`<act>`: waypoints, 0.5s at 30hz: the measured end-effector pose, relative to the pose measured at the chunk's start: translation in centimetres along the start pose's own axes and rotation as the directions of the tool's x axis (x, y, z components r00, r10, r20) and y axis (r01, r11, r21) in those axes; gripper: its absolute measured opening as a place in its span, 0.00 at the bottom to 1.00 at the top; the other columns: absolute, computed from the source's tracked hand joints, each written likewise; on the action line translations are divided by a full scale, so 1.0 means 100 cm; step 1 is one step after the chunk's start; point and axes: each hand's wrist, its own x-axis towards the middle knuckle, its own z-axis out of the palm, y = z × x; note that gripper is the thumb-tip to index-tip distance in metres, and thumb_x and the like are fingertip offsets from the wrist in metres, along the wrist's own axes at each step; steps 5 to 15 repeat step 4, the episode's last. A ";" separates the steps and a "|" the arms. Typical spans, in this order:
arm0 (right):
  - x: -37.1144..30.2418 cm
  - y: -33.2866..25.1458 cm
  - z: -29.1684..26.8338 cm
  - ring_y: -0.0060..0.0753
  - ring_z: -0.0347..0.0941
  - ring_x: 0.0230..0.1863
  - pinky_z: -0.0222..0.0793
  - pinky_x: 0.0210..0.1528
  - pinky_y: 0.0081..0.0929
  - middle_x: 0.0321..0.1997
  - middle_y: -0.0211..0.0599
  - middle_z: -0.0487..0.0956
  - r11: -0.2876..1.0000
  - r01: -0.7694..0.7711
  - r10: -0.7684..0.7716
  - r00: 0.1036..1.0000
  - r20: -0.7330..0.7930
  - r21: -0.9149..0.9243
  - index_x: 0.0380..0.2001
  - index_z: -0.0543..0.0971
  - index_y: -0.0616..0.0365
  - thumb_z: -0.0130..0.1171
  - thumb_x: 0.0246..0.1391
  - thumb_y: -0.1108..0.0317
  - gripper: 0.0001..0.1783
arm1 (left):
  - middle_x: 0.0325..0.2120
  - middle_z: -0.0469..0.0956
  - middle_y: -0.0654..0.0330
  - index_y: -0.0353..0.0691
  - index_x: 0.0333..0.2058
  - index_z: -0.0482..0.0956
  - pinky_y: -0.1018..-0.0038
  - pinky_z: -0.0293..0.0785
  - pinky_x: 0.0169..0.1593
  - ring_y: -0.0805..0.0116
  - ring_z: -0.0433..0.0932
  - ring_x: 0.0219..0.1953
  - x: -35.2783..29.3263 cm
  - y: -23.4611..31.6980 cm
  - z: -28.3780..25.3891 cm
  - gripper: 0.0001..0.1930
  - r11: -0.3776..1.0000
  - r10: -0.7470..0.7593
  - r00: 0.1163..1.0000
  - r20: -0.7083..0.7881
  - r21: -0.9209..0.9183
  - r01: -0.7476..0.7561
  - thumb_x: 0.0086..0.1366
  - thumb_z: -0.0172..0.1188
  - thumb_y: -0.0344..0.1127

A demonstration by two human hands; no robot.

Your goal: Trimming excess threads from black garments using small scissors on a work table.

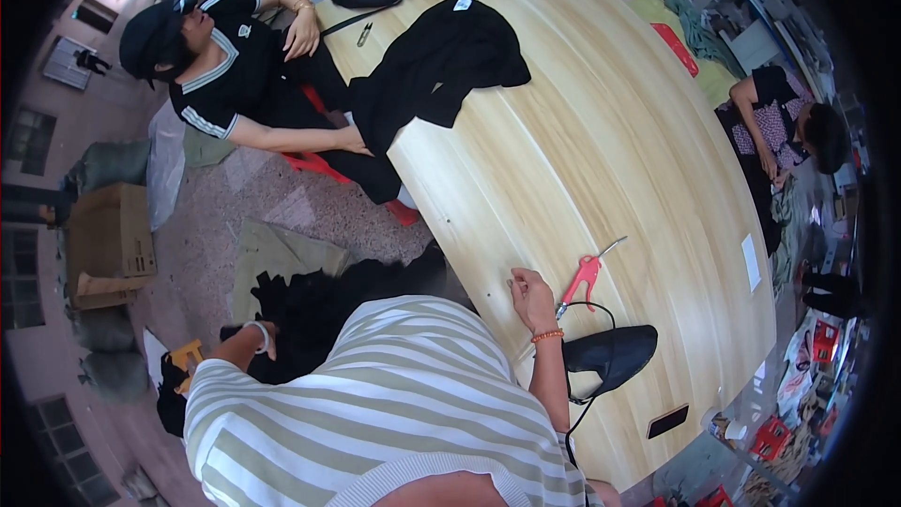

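Note:
My right hand (532, 299) rests at the near edge of the wooden table (676, 188), empty, its fingers loosely bent and apart. A beaded bracelet (547, 335) circles that wrist. Just right of the hand lies a red air blow gun (586, 274) with a thin metal nozzle and a black hose. My left hand (268, 342) is lowered at my left side, next to a heap of black cloth (324, 305) near the floor. Its fingers are mostly hidden, so whether it grips the cloth does not show.
A black bag (615, 357) and a phone (668, 421) lie on the table to my right. Across the corner, a seated person (221, 66) touches a black garment (441, 66). Small thread snips (364, 34) lie nearby. Another person (774, 127) works beyond the far edge. A cardboard box (108, 235) stands left.

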 end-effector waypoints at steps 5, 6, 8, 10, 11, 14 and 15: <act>-0.003 0.005 0.003 0.38 0.80 0.34 0.76 0.39 0.29 0.40 0.50 0.80 0.999 -0.048 0.048 0.999 -0.023 -0.006 0.45 0.78 0.59 0.61 0.53 0.67 0.16 | 0.37 0.81 0.50 0.40 0.37 0.80 0.59 0.74 0.46 0.51 0.79 0.41 -0.007 0.061 -0.097 0.29 0.934 -0.035 0.999 -0.023 -0.357 0.024 0.38 0.75 0.53; -0.003 0.005 0.003 0.38 0.80 0.34 0.76 0.39 0.29 0.40 0.50 0.80 0.999 -0.048 0.048 0.999 -0.023 -0.006 0.45 0.78 0.59 0.61 0.53 0.67 0.16 | 0.37 0.81 0.50 0.40 0.37 0.80 0.59 0.74 0.46 0.51 0.79 0.41 -0.007 0.061 -0.097 0.29 0.934 -0.035 0.999 -0.023 -0.357 0.024 0.38 0.75 0.53; -0.003 0.005 0.003 0.38 0.80 0.34 0.76 0.39 0.29 0.40 0.50 0.80 0.999 -0.048 0.048 0.999 -0.023 -0.006 0.45 0.78 0.59 0.61 0.53 0.67 0.16 | 0.37 0.81 0.50 0.40 0.37 0.80 0.59 0.74 0.46 0.51 0.79 0.41 -0.007 0.061 -0.097 0.29 0.934 -0.035 0.999 -0.023 -0.357 0.024 0.38 0.75 0.53; -0.003 0.005 0.003 0.38 0.80 0.34 0.76 0.39 0.29 0.40 0.50 0.80 0.999 -0.048 0.048 0.999 -0.023 -0.006 0.45 0.78 0.59 0.61 0.53 0.67 0.16 | 0.37 0.81 0.50 0.40 0.37 0.80 0.59 0.74 0.46 0.51 0.79 0.41 -0.007 0.061 -0.097 0.29 0.934 -0.035 0.999 -0.023 -0.357 0.024 0.38 0.75 0.53; -0.003 0.005 0.003 0.38 0.80 0.34 0.76 0.39 0.29 0.40 0.50 0.80 0.999 -0.048 0.048 0.999 -0.023 -0.006 0.45 0.78 0.59 0.61 0.53 0.67 0.16 | 0.37 0.81 0.50 0.40 0.37 0.80 0.59 0.74 0.46 0.51 0.79 0.41 -0.007 0.061 -0.097 0.29 0.934 -0.035 0.999 -0.023 -0.357 0.024 0.38 0.75 0.53; -0.003 0.005 0.003 0.38 0.80 0.34 0.76 0.39 0.29 0.40 0.50 0.80 0.999 -0.048 0.048 0.999 -0.023 -0.006 0.45 0.78 0.59 0.61 0.53 0.67 0.16 | 0.37 0.81 0.50 0.40 0.37 0.80 0.59 0.74 0.46 0.51 0.79 0.41 -0.007 0.061 -0.097 0.29 0.934 -0.035 0.999 -0.023 -0.357 0.024 0.38 0.75 0.53; -0.003 0.005 0.003 0.38 0.80 0.34 0.76 0.39 0.29 0.40 0.50 0.80 0.999 -0.048 0.048 0.999 -0.023 -0.006 0.45 0.78 0.59 0.61 0.53 0.67 0.16 | 0.37 0.81 0.50 0.40 0.37 0.80 0.59 0.74 0.46 0.51 0.79 0.41 -0.007 0.061 -0.097 0.29 0.934 -0.035 0.999 -0.023 -0.357 0.024 0.38 0.75 0.53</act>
